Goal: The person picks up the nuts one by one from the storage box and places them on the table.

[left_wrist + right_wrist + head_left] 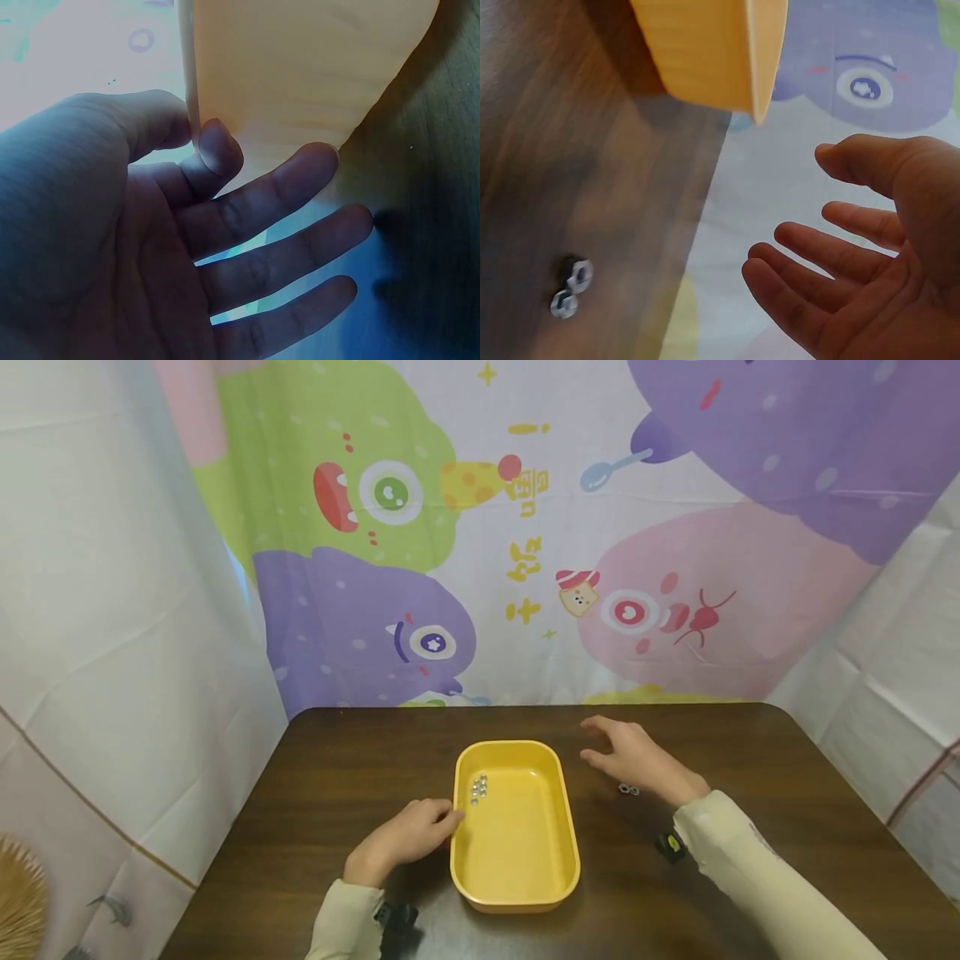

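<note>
A yellow plastic tray (517, 868) sits on the table, with several small metal nuts (478, 789) lying together inside near its left wall. My left hand (408, 837) pinches the tray's left rim between thumb and index finger, while the other fingers (292, 255) stretch out along the outer wall in the left wrist view. To the right of the tray, my right hand (637, 758) hovers over the table with fingers spread and nothing in them. Two metal hex nuts (571, 289) lie side by side on the tabletop, below the right hand and close to its wrist.
The dark wooden table (360, 752) has rounded far corners. Behind it hangs a curtain (517, 668) printed with cartoon monsters, and pale cloth (135, 610) hangs at both sides. Each wrist wears a small black camera (671, 846).
</note>
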The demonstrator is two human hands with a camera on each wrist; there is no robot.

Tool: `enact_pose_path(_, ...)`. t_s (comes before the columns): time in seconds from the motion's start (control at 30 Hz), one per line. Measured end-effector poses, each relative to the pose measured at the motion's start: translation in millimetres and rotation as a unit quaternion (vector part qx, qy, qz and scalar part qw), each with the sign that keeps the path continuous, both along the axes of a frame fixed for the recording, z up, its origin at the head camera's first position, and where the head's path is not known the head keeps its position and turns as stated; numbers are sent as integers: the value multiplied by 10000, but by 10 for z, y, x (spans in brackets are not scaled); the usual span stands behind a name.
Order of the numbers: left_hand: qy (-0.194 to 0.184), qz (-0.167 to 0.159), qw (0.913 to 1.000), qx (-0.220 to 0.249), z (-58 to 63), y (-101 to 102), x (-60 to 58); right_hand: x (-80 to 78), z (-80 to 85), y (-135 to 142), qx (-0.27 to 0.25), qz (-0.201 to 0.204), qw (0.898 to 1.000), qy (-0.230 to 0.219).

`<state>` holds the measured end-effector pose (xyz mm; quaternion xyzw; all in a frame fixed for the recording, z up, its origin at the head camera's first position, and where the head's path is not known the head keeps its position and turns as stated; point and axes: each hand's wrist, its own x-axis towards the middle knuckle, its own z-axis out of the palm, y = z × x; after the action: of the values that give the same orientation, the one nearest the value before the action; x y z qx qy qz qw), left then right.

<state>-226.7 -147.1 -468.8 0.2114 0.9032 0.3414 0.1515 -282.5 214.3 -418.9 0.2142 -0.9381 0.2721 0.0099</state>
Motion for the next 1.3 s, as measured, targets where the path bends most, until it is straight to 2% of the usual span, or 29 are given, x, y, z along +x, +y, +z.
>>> enact_pose_path(0.2,1,-16,10000,22,12,1,-2,-47,109,-182,-19,200,9998,-51)
enact_pose_path(0.3,21,-15,10000,30,17,0,3,-62,145,-276,-112,228,9994,-216)
enact_pose_path(0.57,56,-32,10000,41,7,12,14,-96,159,-517,-101,414,9975,-568)
enact_pose_path(0.83,-20,-21,10000,29,-9,1,10,-96,156,-739,-13,680,9965,-496)
enact_pose_path(1.1,-17,-54,10000,29,-8,-18,2,-110,148,-928,390,962,9918,-741)
enact_pose_path(1.3,-6,-47,10000,46,-13,-13,-7,-163,233,-1051,804,1494,9824,-787)
